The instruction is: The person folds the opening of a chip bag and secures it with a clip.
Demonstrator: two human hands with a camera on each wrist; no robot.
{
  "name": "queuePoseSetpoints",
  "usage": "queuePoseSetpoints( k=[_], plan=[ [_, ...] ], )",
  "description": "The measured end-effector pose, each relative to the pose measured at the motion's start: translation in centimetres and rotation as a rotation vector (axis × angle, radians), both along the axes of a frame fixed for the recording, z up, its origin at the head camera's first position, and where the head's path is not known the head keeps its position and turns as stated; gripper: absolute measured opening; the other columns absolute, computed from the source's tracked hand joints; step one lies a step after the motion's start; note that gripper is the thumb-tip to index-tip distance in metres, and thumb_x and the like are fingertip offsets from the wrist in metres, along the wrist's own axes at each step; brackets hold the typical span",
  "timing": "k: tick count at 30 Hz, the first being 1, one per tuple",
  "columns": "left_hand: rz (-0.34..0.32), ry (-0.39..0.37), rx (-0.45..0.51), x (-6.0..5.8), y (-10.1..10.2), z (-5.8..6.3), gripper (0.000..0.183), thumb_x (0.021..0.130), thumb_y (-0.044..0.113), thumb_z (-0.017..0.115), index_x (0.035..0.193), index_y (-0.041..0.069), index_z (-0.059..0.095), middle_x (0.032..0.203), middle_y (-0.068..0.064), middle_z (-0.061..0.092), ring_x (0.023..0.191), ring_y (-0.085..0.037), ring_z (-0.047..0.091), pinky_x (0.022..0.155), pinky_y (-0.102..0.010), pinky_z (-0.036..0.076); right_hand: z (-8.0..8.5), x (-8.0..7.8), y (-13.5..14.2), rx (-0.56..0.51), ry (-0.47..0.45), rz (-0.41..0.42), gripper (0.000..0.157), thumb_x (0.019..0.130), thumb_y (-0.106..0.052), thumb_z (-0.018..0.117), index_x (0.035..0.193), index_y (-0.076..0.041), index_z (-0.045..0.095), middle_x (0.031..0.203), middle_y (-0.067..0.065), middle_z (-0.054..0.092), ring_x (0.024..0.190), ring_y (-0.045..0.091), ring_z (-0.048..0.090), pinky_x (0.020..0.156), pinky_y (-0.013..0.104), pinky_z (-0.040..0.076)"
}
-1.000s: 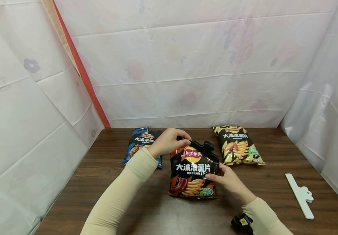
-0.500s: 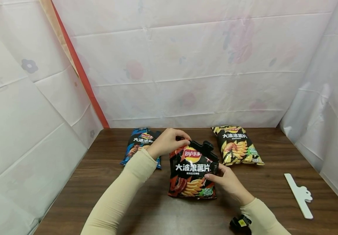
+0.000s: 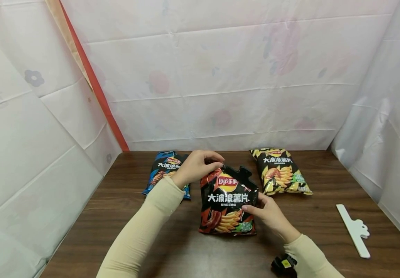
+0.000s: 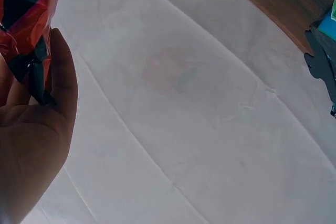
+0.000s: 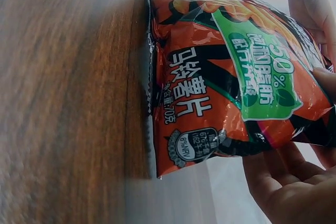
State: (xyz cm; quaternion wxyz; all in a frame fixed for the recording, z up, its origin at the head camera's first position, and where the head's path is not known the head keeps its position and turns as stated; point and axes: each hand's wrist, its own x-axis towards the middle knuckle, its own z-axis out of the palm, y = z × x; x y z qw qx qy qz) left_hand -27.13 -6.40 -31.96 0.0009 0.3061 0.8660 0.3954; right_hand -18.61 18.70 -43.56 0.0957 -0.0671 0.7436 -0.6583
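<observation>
A red and black chip bag (image 3: 225,208) stands upright on the table, its bottom edge touching the wood. A black bag clip (image 3: 243,175) lies across its top edge, slanting down to the right. My left hand (image 3: 198,168) pinches the bag's upper left corner beside the clip's end; in the left wrist view, red foil (image 4: 31,30) runs between thumb and fingers. My right hand (image 3: 272,216) grips the bag's right side, thumb on the front. The right wrist view shows the bag's lower front (image 5: 210,77), with fingers (image 5: 283,171) behind it.
A blue chip bag (image 3: 166,166), partly hidden by the left hand, lies behind; a black clip (image 4: 321,64) is on it. A yellow chip bag (image 3: 281,172) lies back right. A white clip (image 3: 354,231) rests at the right. White sheets (image 3: 220,77) enclose the table.
Both hands keep their hold on the red chip bag, which stays in place. Only a slight shift of the left hand and of the view shows.
</observation>
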Motion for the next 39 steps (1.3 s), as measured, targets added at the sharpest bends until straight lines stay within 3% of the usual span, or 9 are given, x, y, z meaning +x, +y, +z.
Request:
queuePoseSetpoints(
  k=[5, 13, 17, 24, 28, 31, 39],
  plan=[
    [0.046, -0.022, 0.070, 0.2, -0.3, -0.3, 0.023, 0.096, 0.022, 0.065, 0.117, 0.017, 0.071, 0.110, 0.000, 0.072, 0.088, -0.012, 0.067, 0.072, -0.028, 0.054, 0.1, 0.1, -0.1, -0.013, -0.003, -0.008, 0.049, 0.089, -0.015, 0.072, 0.130, 0.007, 0.054, 0.116, 0.014, 0.064, 0.096, 0.008, 0.063, 0.083, 0.025, 0.053],
    [0.122, -0.089, 0.190, 0.8, -1.5, -1.2, 0.048, 0.095, 0.029, 0.066, 0.140, 0.023, 0.052, 0.135, -0.002, 0.059, 0.117, -0.019, 0.061, 0.094, -0.042, 0.052, 0.2, 0.2, -0.2, -0.027, 0.011, -0.021, 0.047, 0.089, -0.013, 0.073, 0.127, 0.008, 0.055, 0.113, 0.010, 0.066, 0.094, 0.007, 0.063, 0.082, 0.024, 0.053],
    [0.138, -0.127, 0.244, 1.2, -2.2, -2.3, 0.059, 0.094, 0.035, 0.066, 0.147, 0.027, 0.042, 0.142, -0.002, 0.053, 0.120, -0.021, 0.058, 0.092, -0.044, 0.050, 0.2, 0.2, -0.2, -0.029, -0.002, -0.025, 0.049, 0.089, -0.014, 0.073, 0.130, 0.007, 0.054, 0.116, 0.013, 0.065, 0.095, 0.008, 0.063, 0.083, 0.024, 0.053],
    [0.169, -0.186, 0.279, 2.1, -2.8, -4.5, 0.059, 0.094, 0.039, 0.066, 0.147, 0.027, 0.041, 0.135, -0.006, 0.054, 0.099, -0.023, 0.055, 0.081, -0.037, 0.045, 0.1, 0.1, -0.3, -0.027, -0.012, -0.038, 0.051, 0.089, -0.014, 0.072, 0.132, 0.006, 0.054, 0.121, 0.016, 0.063, 0.096, 0.008, 0.062, 0.083, 0.024, 0.053],
    [0.213, -0.283, 0.344, 3.0, -3.0, -5.6, 0.069, 0.093, 0.042, 0.066, 0.151, 0.032, 0.031, 0.141, -0.008, 0.047, 0.116, -0.025, 0.054, 0.093, -0.044, 0.048, 0.0, 0.1, -0.5, -0.034, -0.006, -0.044, 0.051, 0.089, -0.013, 0.072, 0.132, 0.006, 0.054, 0.120, 0.015, 0.063, 0.096, 0.008, 0.063, 0.083, 0.024, 0.053],
    [0.234, -0.338, 0.394, 3.8, -3.2, -6.5, 0.076, 0.093, 0.041, 0.066, 0.154, 0.030, 0.023, 0.149, -0.009, 0.041, 0.132, -0.029, 0.047, 0.105, -0.051, 0.043, 0.0, 0.1, -0.5, -0.041, -0.004, -0.046, 0.051, 0.089, -0.013, 0.073, 0.132, 0.006, 0.054, 0.120, 0.015, 0.064, 0.096, 0.007, 0.063, 0.083, 0.024, 0.053],
    [0.215, -0.349, 0.383, 5.3, -3.5, -8.5, 0.070, 0.094, 0.031, 0.067, 0.153, 0.022, 0.030, 0.149, -0.013, 0.044, 0.130, -0.032, 0.051, 0.102, -0.051, 0.046, -0.2, 0.0, -0.5, -0.058, 0.003, -0.050, 0.051, 0.089, -0.012, 0.072, 0.133, 0.006, 0.053, 0.122, 0.016, 0.063, 0.097, 0.008, 0.063, 0.084, 0.024, 0.053]
  ],
)
